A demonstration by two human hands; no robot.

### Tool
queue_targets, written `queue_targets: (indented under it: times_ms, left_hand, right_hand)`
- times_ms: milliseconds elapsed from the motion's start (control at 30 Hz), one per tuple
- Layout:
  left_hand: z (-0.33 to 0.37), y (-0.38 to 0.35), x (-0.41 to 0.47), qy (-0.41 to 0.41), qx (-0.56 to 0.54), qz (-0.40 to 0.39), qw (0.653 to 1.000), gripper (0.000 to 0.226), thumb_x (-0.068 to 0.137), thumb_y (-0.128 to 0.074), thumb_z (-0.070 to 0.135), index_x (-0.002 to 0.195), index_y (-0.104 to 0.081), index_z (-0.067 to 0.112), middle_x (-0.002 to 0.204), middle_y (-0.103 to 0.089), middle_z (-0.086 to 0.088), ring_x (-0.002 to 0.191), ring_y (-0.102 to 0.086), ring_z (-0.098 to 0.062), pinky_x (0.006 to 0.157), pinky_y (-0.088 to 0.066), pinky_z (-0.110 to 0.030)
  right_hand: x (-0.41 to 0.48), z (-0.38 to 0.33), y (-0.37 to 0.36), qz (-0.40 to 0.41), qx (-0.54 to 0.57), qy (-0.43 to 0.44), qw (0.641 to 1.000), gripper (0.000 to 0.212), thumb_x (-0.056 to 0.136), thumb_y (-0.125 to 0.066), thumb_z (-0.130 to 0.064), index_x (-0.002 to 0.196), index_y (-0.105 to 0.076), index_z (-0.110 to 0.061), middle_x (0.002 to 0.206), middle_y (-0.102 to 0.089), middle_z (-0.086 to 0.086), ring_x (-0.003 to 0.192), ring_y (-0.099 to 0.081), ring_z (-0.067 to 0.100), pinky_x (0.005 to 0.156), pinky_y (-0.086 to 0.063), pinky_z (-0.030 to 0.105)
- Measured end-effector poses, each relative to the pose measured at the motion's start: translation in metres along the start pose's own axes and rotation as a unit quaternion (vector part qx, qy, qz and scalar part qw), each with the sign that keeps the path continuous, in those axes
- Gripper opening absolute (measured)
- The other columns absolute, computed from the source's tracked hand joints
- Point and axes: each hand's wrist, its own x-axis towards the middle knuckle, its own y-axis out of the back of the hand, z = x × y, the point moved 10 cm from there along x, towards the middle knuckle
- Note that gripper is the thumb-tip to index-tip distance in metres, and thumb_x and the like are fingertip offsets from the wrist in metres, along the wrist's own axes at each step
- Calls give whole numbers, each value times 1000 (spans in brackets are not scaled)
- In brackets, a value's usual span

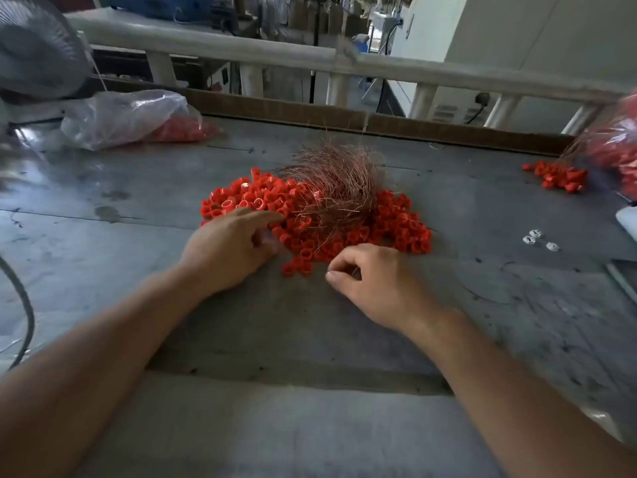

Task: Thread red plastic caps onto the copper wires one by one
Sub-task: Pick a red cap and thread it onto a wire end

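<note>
Wide view from the head camera, looking down on a grey counter. At ten o'clock, a clear plastic bag holding more red pieces lies beside a fan. At centre, a loose pile of red plastic caps lies spread on the counter, with a tangled bundle of copper wires on its twelve o'clock side. My left hand reaches into the pile from seven o'clock; its grip is wide, the forefinger stretched flat over the caps, and I see no cap held. My right hand sits at five o'clock of the pile, just clear of the caps. Its grip is narrow, thumb and forefinger pinched on what looks like one fine wire strand, too thin to be sure. At three o'clock lie a few small white pieces and, farther back, a second small heap of caps. I judge this to be the picking step, with no cap threaded yet. Next, the left hand should single out one cap, turn its hole toward the wire tip, and hold steady while the strand is fed through.
</note>
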Motion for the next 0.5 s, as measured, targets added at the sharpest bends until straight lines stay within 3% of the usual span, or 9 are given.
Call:
queue_targets:
  times_ms: [167,333,500]
  left_hand:
    - [7,-4,-3,-26,49,-12,998,34,88,-56,32,122,-59,31,89,-40,11,76,-45,-13,67,-46,-33]
    - [8,-1,-4,-28,35,-6,999,24,80,-64,37,100,-70,24,92,-48,9,84,-55,-18,72,-49,-41]
    - [13,-3,-4,-16,45,15,999,27,79,-65,40,102,-70,28,98,-59,5,86,-55,-17,70,-48,-34]
  right_hand:
    - [1,-1,-4,-2,-33,8,999,14,86,-59,-32,89,-67,-21,87,-57,-9,79,-52,6,70,-39,18]
    - [1,-1,-2,-2,-37,16,999,14,86,-59,-32,89,-66,-21,87,-56,-9,78,-50,4,69,-38,17]
    - [2,-2,-4,-5,-51,19,999,14,87,-58,-33,90,-65,-22,84,-50,-14,77,-49,4,68,-38,19]
